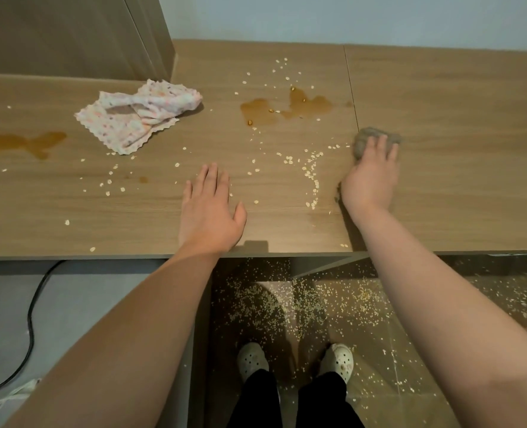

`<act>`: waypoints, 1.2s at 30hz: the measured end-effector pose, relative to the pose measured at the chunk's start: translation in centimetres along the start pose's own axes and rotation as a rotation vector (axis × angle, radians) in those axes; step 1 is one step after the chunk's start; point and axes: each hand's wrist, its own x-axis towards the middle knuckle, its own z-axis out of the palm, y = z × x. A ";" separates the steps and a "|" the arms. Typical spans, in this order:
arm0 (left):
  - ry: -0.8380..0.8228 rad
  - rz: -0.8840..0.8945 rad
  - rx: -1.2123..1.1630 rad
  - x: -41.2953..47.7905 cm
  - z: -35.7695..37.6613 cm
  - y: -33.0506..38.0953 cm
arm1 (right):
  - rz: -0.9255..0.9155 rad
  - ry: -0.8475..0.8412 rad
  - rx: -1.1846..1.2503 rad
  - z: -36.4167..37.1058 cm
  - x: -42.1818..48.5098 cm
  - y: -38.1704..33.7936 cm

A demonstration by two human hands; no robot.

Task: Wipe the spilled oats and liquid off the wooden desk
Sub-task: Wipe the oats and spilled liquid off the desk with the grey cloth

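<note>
Still messy: oats [313, 176] scattered, brown liquid [287, 109] pooled on desk [441, 118].

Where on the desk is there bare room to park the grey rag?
The desk right of the seam, past the right hand on the grey rag, is bare. Left of the seam is crowded: oats, brown puddles, the pink cloth, the flat left hand.

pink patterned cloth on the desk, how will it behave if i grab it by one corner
The pink cloth lies crumpled and folded over itself, so it will probably hang limp. It looks thin, likely light. It lies clear of the brown puddles, so probably dry.
</note>
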 end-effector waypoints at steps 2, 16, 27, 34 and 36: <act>0.004 0.002 -0.006 0.0 -0.1 0.0 | -0.203 -0.048 0.029 0.6 -0.6 -1.7; 0.022 -0.007 -0.012 0.0 0.1 0.1 | 0.011 0.007 0.106 -2.5 -2.2 8.4; 0.038 -0.007 -0.031 -0.2 -0.2 0.2 | -0.223 -0.121 -0.025 0.5 -9.9 -3.1; 0.026 -0.008 -0.008 -0.1 -0.2 0.2 | 0.160 -0.033 -0.049 -1.8 -5.2 3.5; 0.022 -0.003 0.003 -0.1 -0.3 0.2 | 0.176 -0.009 -0.021 -1.0 -4.5 2.0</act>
